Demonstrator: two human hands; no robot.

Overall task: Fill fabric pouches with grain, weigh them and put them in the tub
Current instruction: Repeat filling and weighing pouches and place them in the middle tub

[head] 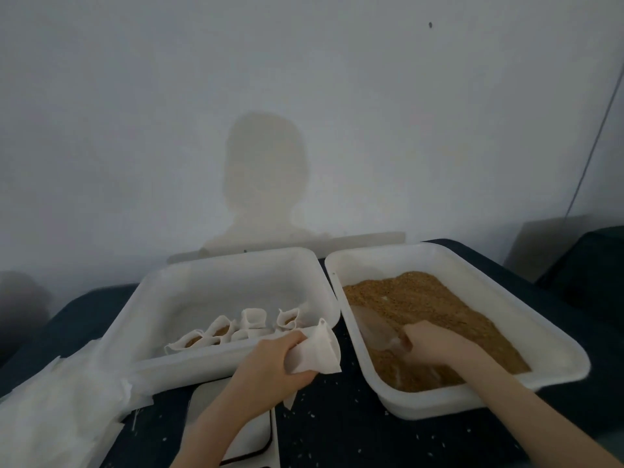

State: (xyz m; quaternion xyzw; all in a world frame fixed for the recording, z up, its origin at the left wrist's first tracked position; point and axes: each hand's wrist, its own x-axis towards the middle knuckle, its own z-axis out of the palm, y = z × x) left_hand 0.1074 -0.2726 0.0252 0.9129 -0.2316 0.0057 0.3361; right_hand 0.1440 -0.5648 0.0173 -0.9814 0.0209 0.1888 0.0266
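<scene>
My left hand point(270, 359) grips a white fabric pouch point(320, 349), held with its mouth facing right, between the two tubs. My right hand point(435, 342) holds the handle of a clear plastic scoop point(374, 329) that lies in the brown grain point(429, 312) inside the right white tub point(557, 336). The left white tub point(189, 285) holds several filled pouches point(216, 332) standing along its near wall. A white scale point(250, 434) sits under my left forearm, partly hidden.
A heap of white fabric and plastic point(57, 410) lies at the near left. The dark tabletop point(337, 430) is strewn with loose grains. A pale wall stands close behind the tubs, and a dark object point(594, 265) sits at the far right.
</scene>
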